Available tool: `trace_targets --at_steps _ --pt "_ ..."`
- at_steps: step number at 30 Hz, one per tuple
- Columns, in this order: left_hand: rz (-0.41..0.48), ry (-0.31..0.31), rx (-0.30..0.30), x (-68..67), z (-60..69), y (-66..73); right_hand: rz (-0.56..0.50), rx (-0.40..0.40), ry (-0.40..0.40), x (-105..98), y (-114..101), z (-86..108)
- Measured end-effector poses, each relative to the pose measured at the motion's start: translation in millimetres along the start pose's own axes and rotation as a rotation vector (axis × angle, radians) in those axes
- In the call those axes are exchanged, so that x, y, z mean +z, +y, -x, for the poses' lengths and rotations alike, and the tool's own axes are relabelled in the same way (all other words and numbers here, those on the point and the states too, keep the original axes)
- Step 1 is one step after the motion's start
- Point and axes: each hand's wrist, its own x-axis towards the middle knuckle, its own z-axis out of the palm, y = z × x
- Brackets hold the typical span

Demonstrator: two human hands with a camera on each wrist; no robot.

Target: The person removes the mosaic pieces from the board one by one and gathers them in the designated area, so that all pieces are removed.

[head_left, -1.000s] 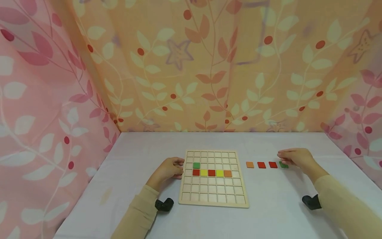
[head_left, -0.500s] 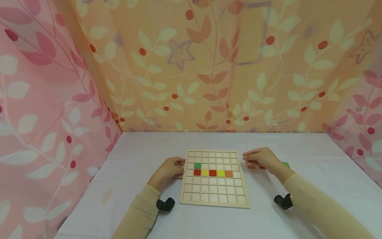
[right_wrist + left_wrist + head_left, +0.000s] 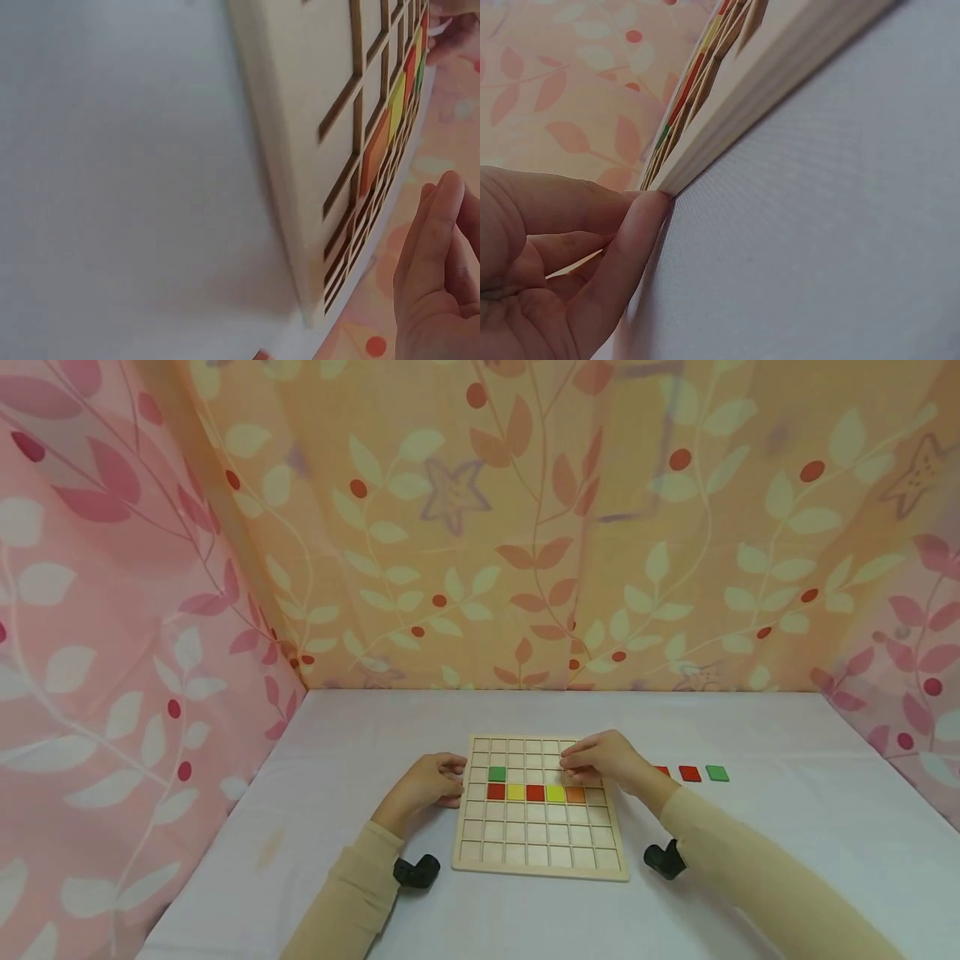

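Observation:
A square wooden grid board (image 3: 540, 837) lies on the table with a row of red, yellow, red, yellow and orange tiles (image 3: 535, 792). One green tile (image 3: 497, 773) sits above the row's left end. My left hand (image 3: 423, 787) holds the board's left edge; in the left wrist view the fingertips (image 3: 649, 206) meet at its side. My right hand (image 3: 603, 758) hovers over the upper right of the board, fingers bent and tips close together. Seen from the right wrist, its fingers (image 3: 435, 240) show no tile, and whatever may lie between the tips is hidden.
Right of the board, two red tiles (image 3: 690, 773) and a green tile (image 3: 717, 773) lie in a line on the white table (image 3: 360, 727). A floral curtain (image 3: 525, 527) borders the back and sides. Dark wrist cameras (image 3: 664, 859) hang at both wrists.
My right hand has moved left from beside the green loose tile, past the loose tiles, to over the board. The left hand has stayed at the board's edge.

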Motion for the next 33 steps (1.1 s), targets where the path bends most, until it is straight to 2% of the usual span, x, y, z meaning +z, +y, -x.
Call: trace_targets --at_steps 3,12,21,24,33 --pt "0.000 0.000 -0.004 -0.4 0.1 0.2 0.001 0.009 -0.010 9 -3 -4.6" --pt "-0.015 -0.005 -0.003 -0.7 1.3 1.0 -0.109 0.017 -0.067 31 -12 -12.2" --pt "-0.004 -0.005 0.007 -0.5 0.4 -1.1 -0.108 -0.005 -0.095 48 -17 -17.6" --pt "-0.005 -0.002 0.010 -0.5 0.1 -0.9 -0.114 0.012 -0.105 52 -18 -19.9" --pt "-0.013 -0.006 0.007 0.1 0.7 -0.3 -0.056 0.023 -0.110 66 -18 -24.5"
